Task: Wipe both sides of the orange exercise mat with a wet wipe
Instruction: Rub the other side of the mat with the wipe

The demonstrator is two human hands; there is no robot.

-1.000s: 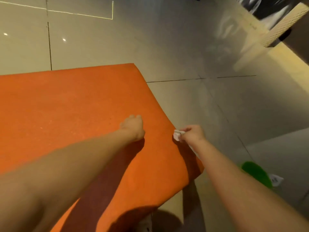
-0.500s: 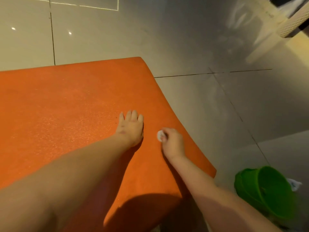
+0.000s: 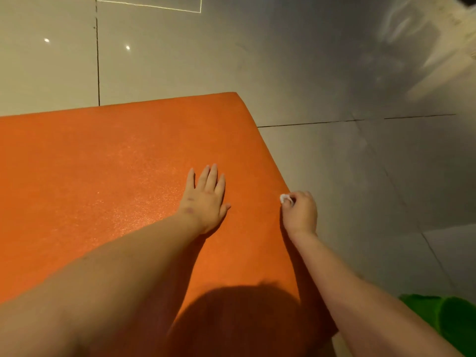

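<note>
The orange exercise mat (image 3: 103, 176) lies flat on the tiled floor and fills the left and middle of the view. My left hand (image 3: 206, 197) lies flat on the mat with straight fingers, near its right edge. My right hand (image 3: 300, 213) sits at that right edge, fingers curled round a small crumpled white wet wipe (image 3: 284, 198). Only a bit of the wipe shows past the fingers. A dark shadow covers the mat's near part.
Glossy grey floor tiles (image 3: 334, 73) with dark grout lines surround the mat. A green plastic bucket (image 3: 448, 320) stands at the lower right, partly cut off by the frame's edge and my right forearm.
My left fist opened and now lies flat on the mat. My right hand with the wipe moved in over the mat, then back out to the right edge.
</note>
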